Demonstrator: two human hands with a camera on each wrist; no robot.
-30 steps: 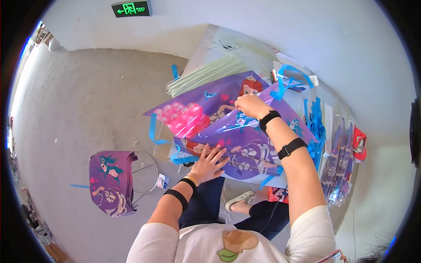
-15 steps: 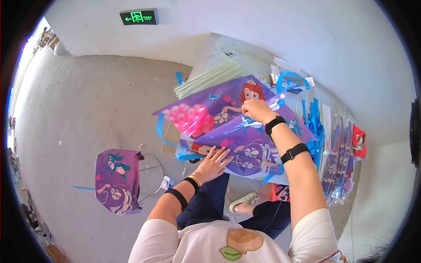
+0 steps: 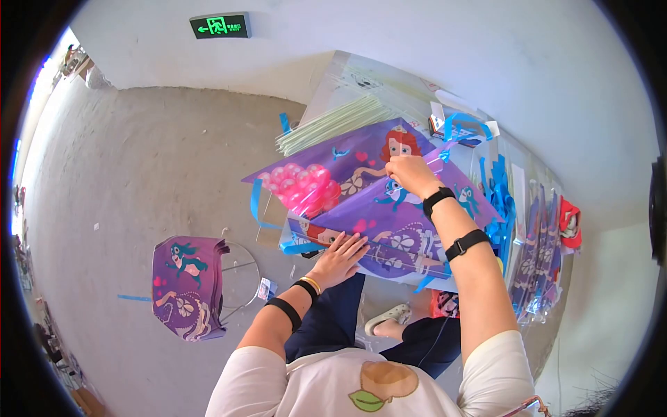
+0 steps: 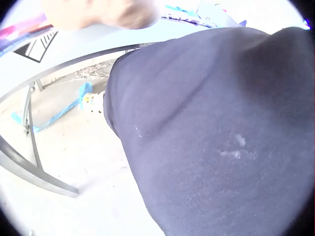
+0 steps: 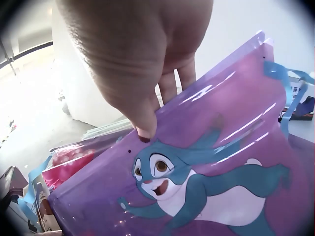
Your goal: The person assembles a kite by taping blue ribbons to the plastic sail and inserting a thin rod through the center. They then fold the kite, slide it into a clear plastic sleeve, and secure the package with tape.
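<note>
While the top kite is pinched: the step in hand is judged to be the lifting of a sleeved purple kite [image 3: 389,222] off the pile on the table [image 3: 347,69].
Right hand: the right hand [image 3: 410,172] is closed on the kite's far upper edge; in the right wrist view the thumb and fingers [image 5: 147,123] are seen nipping the glossy wrapper just above the printed blue rabbit [image 5: 197,191].
Left hand: the left hand [image 3: 340,256] is laid flat, fingers spread, on the kite's near edge; nothing is gripped by it.
Kite's place: the kite is tilted, raised at the far edge under the right hand and kept down at the near edge by the left hand, so that it lies between the two hands and touches both.
Beneath it: a second purple kite [image 3: 347,156] and a pink bundle [image 3: 299,186] are partly covered.
Next move, as judged: a firm pinch on the slippery wrapper would be needed, and the left hand's pressure would have to be kept on whatever is to remain in place.
Around: pale green rods [image 3: 333,121] are stacked at the table's far side, blue ribbons [image 3: 497,187] hang to the right, and more kites [image 3: 184,285] are piled on a stool on the floor.
</note>
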